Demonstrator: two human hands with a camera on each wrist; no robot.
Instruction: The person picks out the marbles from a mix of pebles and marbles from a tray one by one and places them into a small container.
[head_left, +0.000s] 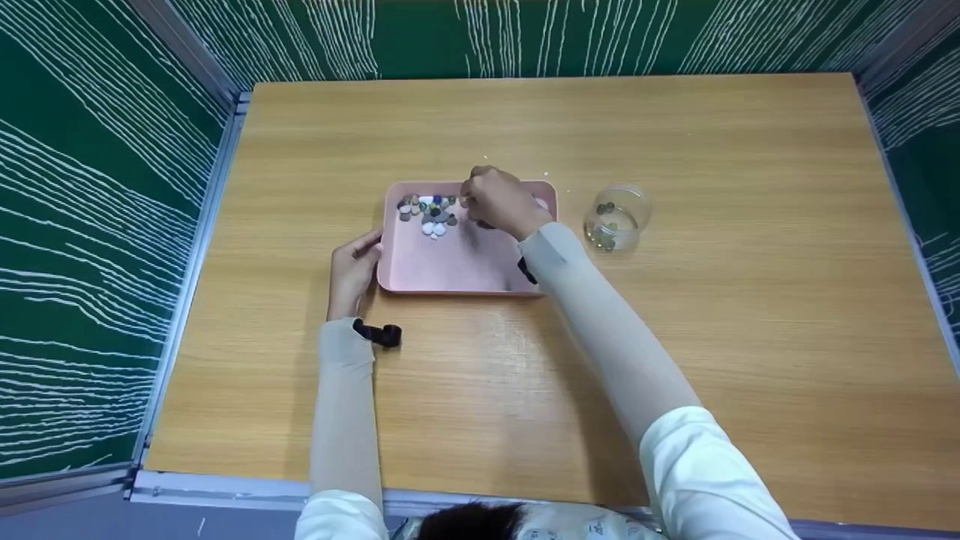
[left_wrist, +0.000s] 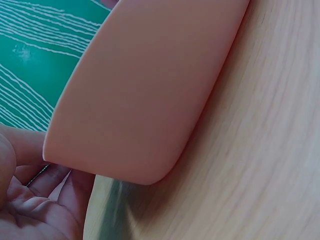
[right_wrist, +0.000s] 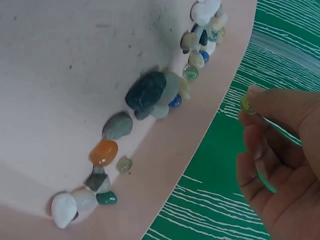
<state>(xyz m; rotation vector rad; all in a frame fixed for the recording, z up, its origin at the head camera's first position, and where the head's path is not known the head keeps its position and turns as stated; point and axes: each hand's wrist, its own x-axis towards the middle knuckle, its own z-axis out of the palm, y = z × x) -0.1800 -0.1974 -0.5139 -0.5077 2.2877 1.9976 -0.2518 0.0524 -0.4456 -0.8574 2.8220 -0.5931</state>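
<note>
A pink tray (head_left: 450, 274) stands on the table with pebbles and glass marbles (head_left: 435, 214) grouped along its far side. At its left edge my left hand (head_left: 351, 274) grips the wall, thumb against the rim, as the left wrist view shows beside the tray's outer side (left_wrist: 150, 95). My right hand (head_left: 502, 201) is over the tray's far edge. Between thumb and index finger it pinches a yellow-green glass marble (right_wrist: 245, 104), held apart from the tray. The right wrist view shows an orange pebble (right_wrist: 104, 152) and a large dark pebble (right_wrist: 146, 92) among the stones.
Right of the tray, a clear round container (head_left: 634, 214) holds several marbles. Tiny white bits lie on the wooden table (head_left: 750, 262) beyond the tray. Green panels with white lines (head_left: 420, 37) border the table at the back and sides.
</note>
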